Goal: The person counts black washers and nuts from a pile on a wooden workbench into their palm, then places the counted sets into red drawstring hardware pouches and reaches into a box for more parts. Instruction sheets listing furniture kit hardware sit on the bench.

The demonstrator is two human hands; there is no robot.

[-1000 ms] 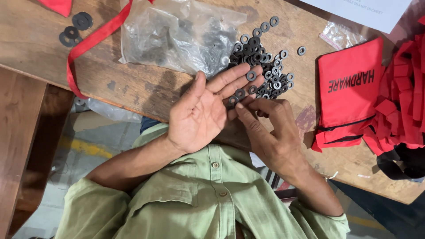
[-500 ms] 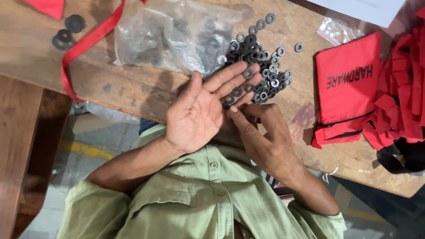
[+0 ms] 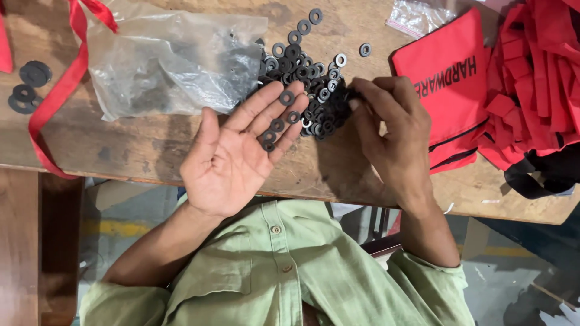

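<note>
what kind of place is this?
Probably a small workshop or kit-packing bench: a worn wooden table, a loose pile of black washers beside a clear plastic bag, and stacked red fabric pouches.

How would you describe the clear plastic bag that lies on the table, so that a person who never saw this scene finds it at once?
Start at the wooden table. Left of the pile of black washers, above the open left hand, lies the clear plastic bag, crumpled, with dark pieces dimly showing inside. Unlike the small clear bag at the top edge, it is large and a red ribbon runs past its left side.
</note>
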